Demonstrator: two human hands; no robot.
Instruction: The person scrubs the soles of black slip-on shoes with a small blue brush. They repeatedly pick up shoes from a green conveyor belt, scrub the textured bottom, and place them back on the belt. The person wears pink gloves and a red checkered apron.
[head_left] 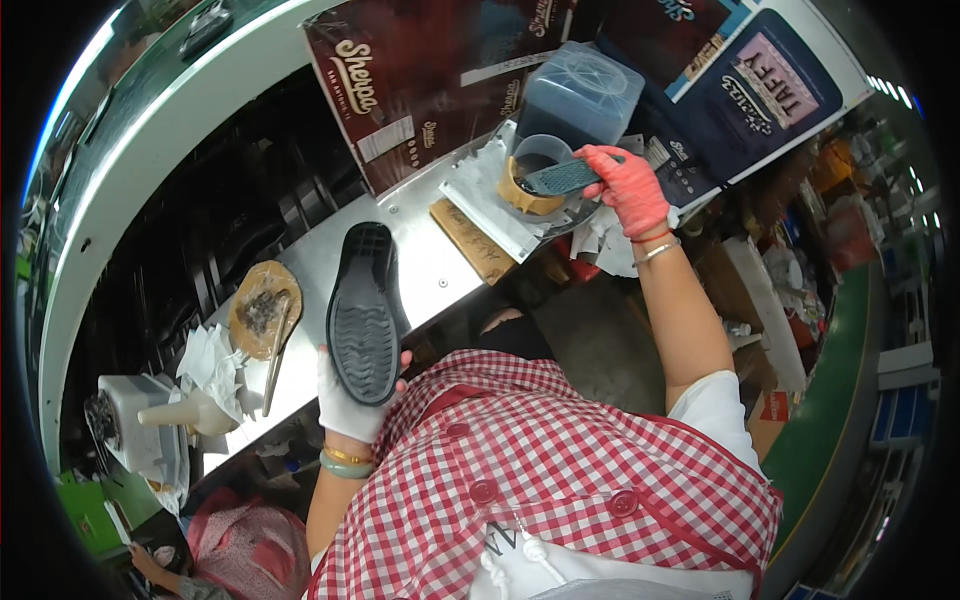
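My left hand (346, 412), in a white glove with bare fingertips, grips a black shoe sole (365, 320) by its near end. The sole's grooved tread faces up, and its far end reaches over the metal bench. My right hand (632, 190), in a pink glove, is closed on the grey-blue handle of a brush (566, 178). The brush's other end dips into a clear plastic cup (543, 150) banded with tan tape; its tip and the dark contents are hard to make out. The cup stands on a white-covered surface.
Behind the cup stands a big clear container (582, 95) of dark liquid against printed cardboard (400, 90). A brown block (470, 240) lies on the metal bench (425, 265). Left are a stained round pad (262, 312) with a stick, crumpled paper (210, 362) and a white bottle (190, 412). Another person (250, 545) is at lower left.
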